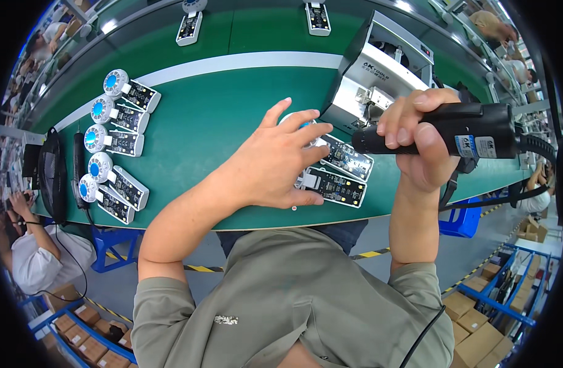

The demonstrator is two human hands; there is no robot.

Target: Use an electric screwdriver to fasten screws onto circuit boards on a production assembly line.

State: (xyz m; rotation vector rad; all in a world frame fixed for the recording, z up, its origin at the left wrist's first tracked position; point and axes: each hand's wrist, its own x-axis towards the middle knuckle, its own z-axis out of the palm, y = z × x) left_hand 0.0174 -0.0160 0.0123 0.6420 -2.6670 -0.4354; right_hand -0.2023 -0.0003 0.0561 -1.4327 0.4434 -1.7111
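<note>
My right hand [424, 138] is wrapped round a thick black electric screwdriver [499, 126], held nearly level with its tip toward the left. My left hand [275, 156] lies with fingers spread over two white handheld fan units, whose round heads it mostly hides. The upper unit [350, 161] and the lower unit [336, 187] lie side by side on the green table, their handles showing bare circuit boards. My left thumb rests at the lower unit's near edge. The screwdriver's tip is close to the upper unit's board; whether it touches cannot be made out.
A silver screw feeder [379, 67] stands just beyond the screwdriver. Several similar fan units [125, 116] line the table's left side, beside a black tool [79, 165]. Two more units [189, 29] [318, 18] sit on the far green belt. A cable [539, 146] trails from the screwdriver.
</note>
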